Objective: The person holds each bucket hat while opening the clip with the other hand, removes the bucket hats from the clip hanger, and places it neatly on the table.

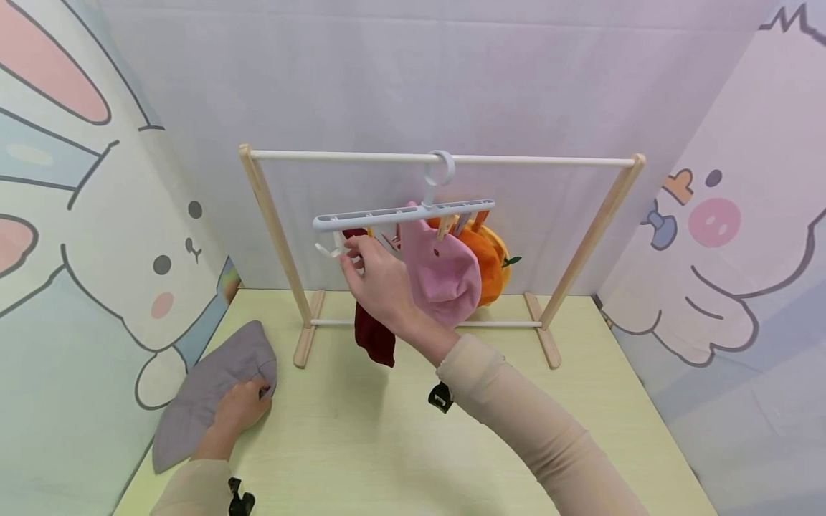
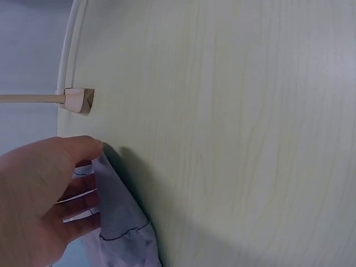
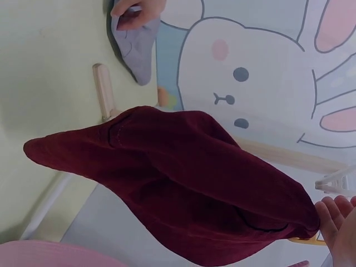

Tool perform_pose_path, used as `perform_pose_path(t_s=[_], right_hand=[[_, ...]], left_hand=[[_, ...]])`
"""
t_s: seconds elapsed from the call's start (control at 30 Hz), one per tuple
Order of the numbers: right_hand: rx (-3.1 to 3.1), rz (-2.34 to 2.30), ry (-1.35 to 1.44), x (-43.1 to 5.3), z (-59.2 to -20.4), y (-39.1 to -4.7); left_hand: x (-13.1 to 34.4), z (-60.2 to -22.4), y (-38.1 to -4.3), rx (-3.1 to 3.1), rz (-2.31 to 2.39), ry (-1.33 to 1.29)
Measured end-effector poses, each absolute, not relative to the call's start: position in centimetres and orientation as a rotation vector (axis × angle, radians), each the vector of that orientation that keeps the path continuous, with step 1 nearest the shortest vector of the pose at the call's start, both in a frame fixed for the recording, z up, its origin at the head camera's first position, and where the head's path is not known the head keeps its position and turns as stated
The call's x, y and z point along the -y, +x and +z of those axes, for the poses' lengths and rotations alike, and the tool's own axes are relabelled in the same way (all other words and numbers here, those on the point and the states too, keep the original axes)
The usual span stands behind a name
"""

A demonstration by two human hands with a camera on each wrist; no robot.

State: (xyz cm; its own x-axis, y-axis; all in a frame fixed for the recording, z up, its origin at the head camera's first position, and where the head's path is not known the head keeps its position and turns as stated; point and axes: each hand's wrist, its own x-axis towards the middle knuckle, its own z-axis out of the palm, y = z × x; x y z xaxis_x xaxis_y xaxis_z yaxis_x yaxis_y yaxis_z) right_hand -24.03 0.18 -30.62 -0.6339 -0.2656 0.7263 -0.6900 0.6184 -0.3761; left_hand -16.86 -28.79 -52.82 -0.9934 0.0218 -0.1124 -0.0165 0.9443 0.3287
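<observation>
At the lower left, my left hand [image 1: 244, 405] pinches the edge of a grey bucket hat [image 1: 213, 387] on the table; the left wrist view has the thumb outside and the fingers behind the cloth. My right hand [image 1: 381, 276] is raised under the left end of a pale blue hanger [image 1: 368, 218], fingers loosely bent. Its fingertips are right beside a white clip [image 1: 330, 247]. A dark red cloth hat [image 3: 183, 178] hangs from the hanger by a yellow clip [image 3: 308, 240], its top edge close to those fingertips. In the head view the hand partly hides this hat.
A wooden rack [image 1: 271, 222] with a white rail [image 1: 542, 159] carries the hanger. Right of the dark red hat hang a pink hat [image 1: 445, 276], an orange hat [image 1: 488, 265] and a yellow hat with a green leaf [image 1: 506, 251], on clips. Printed cloth walls [image 1: 419, 79] enclose the table [image 1: 581, 430].
</observation>
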Motion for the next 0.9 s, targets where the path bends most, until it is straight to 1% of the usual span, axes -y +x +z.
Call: perform_pose_path(t_s=[0.17,0.2,0.37,0.4,0.43,0.6,0.9], right_hand=[[2.176,0.848,0.767,-0.4,-30.6,-24.0],[2.174,0.845,0.771,-0.5,-30.7,-24.0],[2.159,0.836,0.8,-0.8,-30.9,-23.9],[2.154,0.836,0.808,-0.9,-30.9,-23.8],[2.149,0.833,0.815,-0.9,-31.0,-23.8],[2.137,0.803,0.843,-1.0,-31.1,-23.7],[2.11,0.768,0.901,-1.3,-31.2,-23.7]], left_hand=[[29.0,-53.0,-17.0,-2.991,0.499,0.018],[29.5,-54.0,-17.3,-3.011,0.501,0.03],[29.4,-53.8,-17.3,-3.048,0.511,0.051],[29.3,-53.6,-17.3,-3.057,0.513,0.059],[28.8,-52.4,-17.0,-3.048,0.512,0.054],[28.2,-51.1,-17.3,-3.097,0.532,0.082],[26.4,-48.7,-17.9,-3.265,0.574,0.261]])
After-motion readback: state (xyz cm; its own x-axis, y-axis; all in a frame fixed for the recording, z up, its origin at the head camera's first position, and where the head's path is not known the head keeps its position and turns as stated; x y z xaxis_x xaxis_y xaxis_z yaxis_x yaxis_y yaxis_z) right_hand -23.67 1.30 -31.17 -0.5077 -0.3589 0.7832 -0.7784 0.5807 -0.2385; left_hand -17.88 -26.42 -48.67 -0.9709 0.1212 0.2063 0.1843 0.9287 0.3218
